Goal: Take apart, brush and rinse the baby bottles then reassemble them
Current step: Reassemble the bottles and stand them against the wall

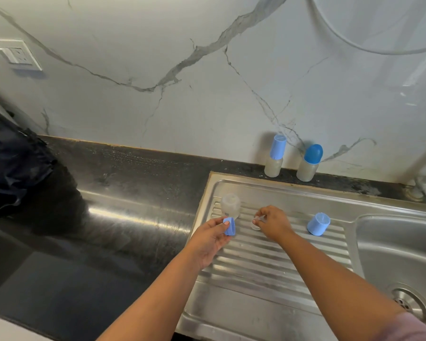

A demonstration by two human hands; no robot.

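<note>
Near the middle of the frame the left hand pinches a blue screw ring between thumb and fingertips, held on edge just above the ribbed draining board. The right hand curls its fingers round a clear teat, whose wide base sits low against the ribs. The two parts are apart, so I judge she has them separated for washing. Just behind the ring stands the opened bottle body, upright on the board, within easy reach. To the right, near the basin, a blue cap rests tilted on the ribs, set aside where it can drain. Two more bottles, one with a tall pale cap and one with a domed darker cap, wait assembled against the marble wall (both look cloudy inside). No brush is visible, so the scrubbing seems yet to begin.
</note>
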